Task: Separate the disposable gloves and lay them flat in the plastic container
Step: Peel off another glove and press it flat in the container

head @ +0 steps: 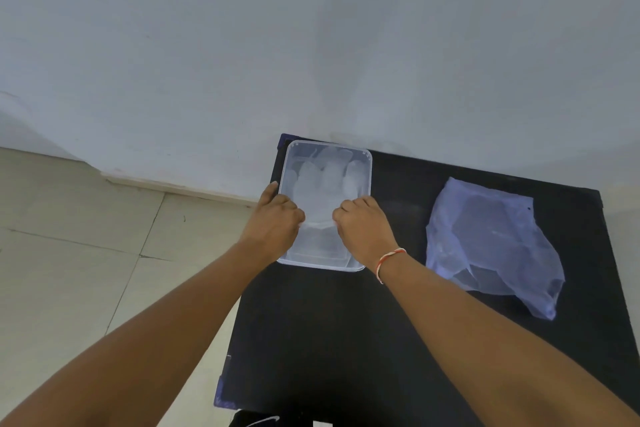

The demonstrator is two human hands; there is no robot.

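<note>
Near edge of the black counter (pixel 329 340) bare. Farther in, left hand (pixel 277 222) and right hand (pixel 363 229) over the clear plastic container (pixel 360 262), fingers curled under, apparently pressing or pinching a translucent disposable glove (pixel 329 177) lying flat inside; exact grip unclear. Right of these, apart, a crumpled clear plastic bag (pixel 491 243). Beyond, a pale wall (pixel 311 45).
</note>
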